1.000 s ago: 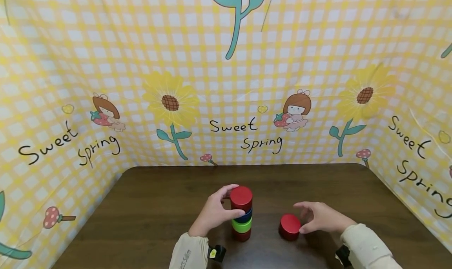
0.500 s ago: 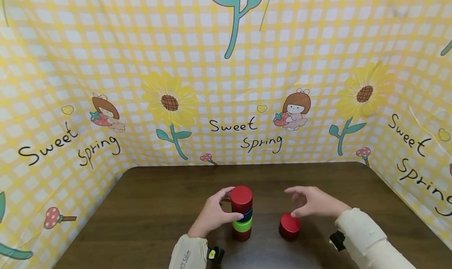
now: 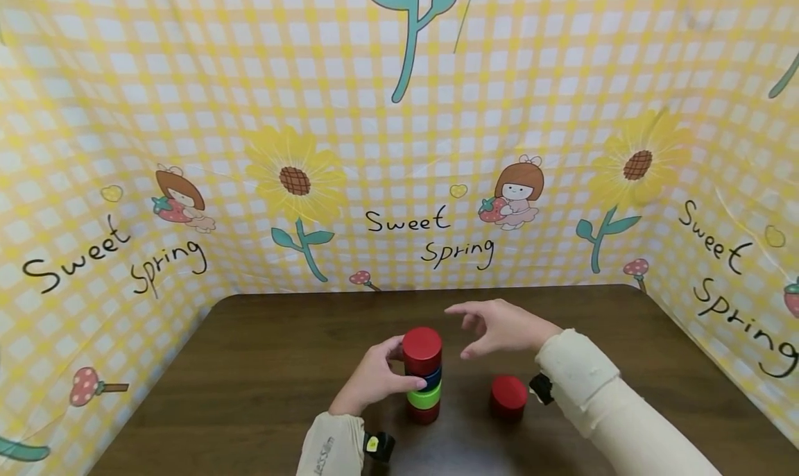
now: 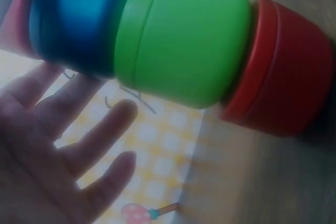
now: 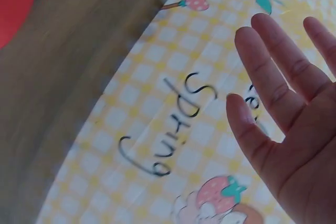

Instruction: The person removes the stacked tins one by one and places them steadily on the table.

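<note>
A stack of small round lidded jars stands upright on the table: a red jar point(image 3: 424, 414) at the bottom, then a green jar point(image 3: 425, 396), a blue jar point(image 3: 432, 377) and a red jar point(image 3: 422, 349) on top. My left hand point(image 3: 370, 380) holds the upper stack, its thumb across the front of the blue jar and fingers behind. The left wrist view shows fingers reaching the blue jar point(image 4: 79, 22). Held in the air to the right of the stack's top, my right hand point(image 3: 499, 327) has nothing in it; its fingers are spread in the right wrist view.
Another red jar point(image 3: 508, 397) stands alone on the dark wooden table point(image 3: 281, 365), right of the stack. Behind the table and at both sides hangs a yellow checked cloth point(image 3: 399, 150) with printed flowers and lettering.
My right hand has left the lone red jar, rising and moving left towards the stack's top. My left hand stays at the stack. The lone jar stays standing on the table.
</note>
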Available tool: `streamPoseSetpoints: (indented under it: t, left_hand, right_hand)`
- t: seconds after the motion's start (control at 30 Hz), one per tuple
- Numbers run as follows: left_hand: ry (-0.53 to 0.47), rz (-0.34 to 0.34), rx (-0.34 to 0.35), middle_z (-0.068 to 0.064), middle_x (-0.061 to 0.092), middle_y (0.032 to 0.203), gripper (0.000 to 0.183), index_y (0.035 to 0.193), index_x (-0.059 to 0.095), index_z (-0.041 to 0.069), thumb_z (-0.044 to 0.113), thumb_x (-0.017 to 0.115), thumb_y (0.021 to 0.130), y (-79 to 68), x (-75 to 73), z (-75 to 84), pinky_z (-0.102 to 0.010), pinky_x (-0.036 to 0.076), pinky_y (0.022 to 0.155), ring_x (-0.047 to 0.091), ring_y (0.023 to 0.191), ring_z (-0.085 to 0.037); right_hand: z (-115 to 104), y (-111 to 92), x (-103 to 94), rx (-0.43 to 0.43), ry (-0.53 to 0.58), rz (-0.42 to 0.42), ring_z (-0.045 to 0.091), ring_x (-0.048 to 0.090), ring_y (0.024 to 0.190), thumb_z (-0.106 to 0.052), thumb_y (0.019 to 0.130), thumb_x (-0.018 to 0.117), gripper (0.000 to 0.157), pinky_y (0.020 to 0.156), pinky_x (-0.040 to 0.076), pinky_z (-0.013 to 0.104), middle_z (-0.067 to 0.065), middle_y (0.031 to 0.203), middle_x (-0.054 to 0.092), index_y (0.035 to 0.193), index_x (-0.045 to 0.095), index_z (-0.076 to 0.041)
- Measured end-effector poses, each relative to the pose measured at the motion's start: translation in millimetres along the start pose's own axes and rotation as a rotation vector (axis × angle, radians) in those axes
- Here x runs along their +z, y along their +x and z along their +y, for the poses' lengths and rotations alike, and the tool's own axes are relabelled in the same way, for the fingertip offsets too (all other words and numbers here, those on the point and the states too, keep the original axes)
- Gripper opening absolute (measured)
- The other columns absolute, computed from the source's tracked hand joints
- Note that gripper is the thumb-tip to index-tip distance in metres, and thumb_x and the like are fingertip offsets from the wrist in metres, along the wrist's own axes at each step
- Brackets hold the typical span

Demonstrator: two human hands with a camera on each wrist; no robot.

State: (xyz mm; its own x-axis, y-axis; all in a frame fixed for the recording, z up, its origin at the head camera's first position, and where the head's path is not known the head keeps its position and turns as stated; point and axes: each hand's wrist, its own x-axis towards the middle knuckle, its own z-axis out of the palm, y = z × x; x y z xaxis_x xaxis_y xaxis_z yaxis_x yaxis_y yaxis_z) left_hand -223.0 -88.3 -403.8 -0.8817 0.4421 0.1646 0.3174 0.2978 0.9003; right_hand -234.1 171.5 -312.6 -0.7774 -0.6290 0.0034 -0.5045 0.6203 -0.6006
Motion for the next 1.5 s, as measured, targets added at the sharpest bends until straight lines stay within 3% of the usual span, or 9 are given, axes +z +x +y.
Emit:
streamPoseSetpoints:
  t: [0.2,0.43,0.67,0.97,1.5]
  left_hand:
    - [0.026,-0.013,-0.001,-0.01,0.065,0.114,0.058,0.126,0.057,0.002,0.021,0.081,0.076,1.0,2.5,-2.0,-0.055,0.045,0.087,0.058,0.102,-0.028]
    - [0.033,0.006,0.02,-0.011,0.066,0.11,0.053,0.122,0.06,0.001,0.02,0.081,0.077,0.4,4.8,-3.9,-0.055,0.046,0.087,0.059,0.098,-0.027]
    - [0.024,0.012,0.019,-0.011,0.066,0.109,0.048,0.119,0.06,0.0,0.017,0.08,0.078,-0.8,5.1,-6.6,-0.052,0.048,0.086,0.06,0.097,-0.026]
    - [0.021,-0.01,-0.037,-0.011,0.066,0.111,0.048,0.12,0.06,0.002,0.017,0.079,0.079,1.2,3.8,-4.6,-0.037,0.052,0.081,0.062,0.095,-0.025]
    - [-0.021,-0.022,-0.06,-0.015,0.064,0.117,0.052,0.124,0.058,0.0,0.014,0.08,0.079,-1.8,2.8,0.0,-0.043,0.051,0.086,0.063,0.102,-0.031]
  right_hand:
    - [-17,12,3.6,0.011,-0.061,-0.025,0.016,0.061,0.089,-0.026,0.078,0.08,0.065,0.078,0.051,0.037,0.008,0.11,0.064,0.135,0.053,-0.01]
    - [-27,24,10.7,0.017,-0.086,-0.049,0.017,0.064,0.088,-0.024,0.077,0.08,0.065,0.08,0.051,0.04,0.013,0.115,0.064,0.135,0.054,-0.011]
    - [-37,34,16.0,-0.007,-0.126,-0.055,0.023,0.062,0.101,-0.024,0.076,0.081,0.062,0.08,0.052,0.036,0.007,0.112,0.066,0.131,0.058,-0.009]
    - [-43,38,19.0,-0.007,-0.145,-0.078,0.013,0.061,0.09,-0.026,0.075,0.081,0.06,0.076,0.051,0.03,0.003,0.107,0.067,0.129,0.059,-0.01]
    - [-49,42,20.4,-0.008,-0.218,-0.089,0.012,0.059,0.086,-0.023,0.072,0.083,0.051,0.073,0.051,0.027,-0.003,0.098,0.068,0.118,0.065,-0.01]
